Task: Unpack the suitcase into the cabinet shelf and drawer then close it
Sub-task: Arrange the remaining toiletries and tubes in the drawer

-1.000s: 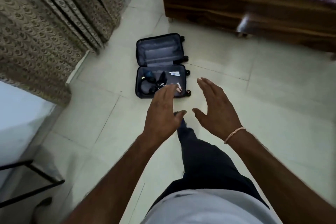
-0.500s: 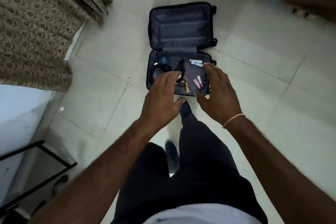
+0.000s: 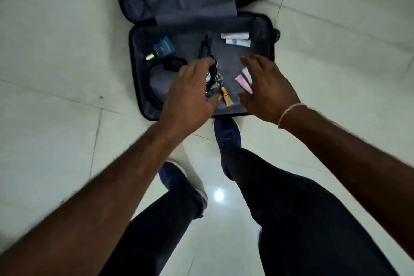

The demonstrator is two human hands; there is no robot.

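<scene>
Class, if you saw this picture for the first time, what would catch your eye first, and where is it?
The open suitcase on the pale floor, with small items scattered in its near half. Both hands hover over it: left hand above a tangle of cords, right hand above pink tubes.

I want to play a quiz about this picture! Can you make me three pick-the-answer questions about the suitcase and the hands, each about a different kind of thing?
1. Where does the blue bottle lie in the suitcase?
A. left side
B. right side
C. outside, on the floor

2. What colour are the shoes?
A. red
B. white
C. dark blue

3. How is the suitcase?
A. zipped shut
B. lying open
C. standing upright

Answers:
1. A, it sits near the left wall, beside a black strap.
2. C, both shoes on the floor show dark blue.
3. B, the lid lies flat back and the things inside show under the left hand and right hand.
</scene>
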